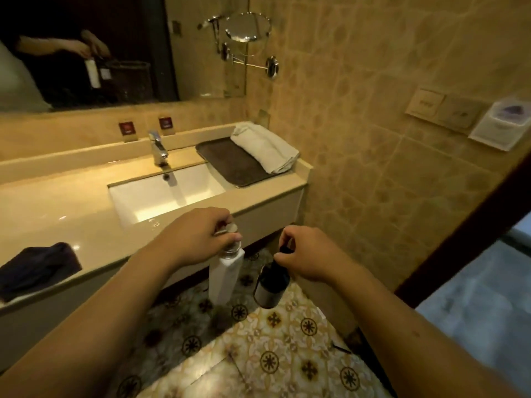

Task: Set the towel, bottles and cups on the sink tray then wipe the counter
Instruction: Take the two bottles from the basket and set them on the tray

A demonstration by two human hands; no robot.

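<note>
My left hand point(201, 234) grips the silver pump top of a tall white bottle point(225, 278), which hangs in the air in front of the counter edge. My right hand point(309, 254) pinches the black cap of a dark bottle point(271, 284) with a grey label, held beside the white one over the floor. A folded white towel point(264, 147) lies on the right part of the dark brown tray point(230, 163) at the counter's right end, beside the sink. No cups are in view.
A white sink basin point(166, 193) with a chrome faucet point(158, 149) sits mid-counter. A dark cloth point(37, 268) lies on the beige counter point(57, 208) at the left. A mirror and a round wall mirror point(248, 27) hang above. Patterned floor tiles lie below.
</note>
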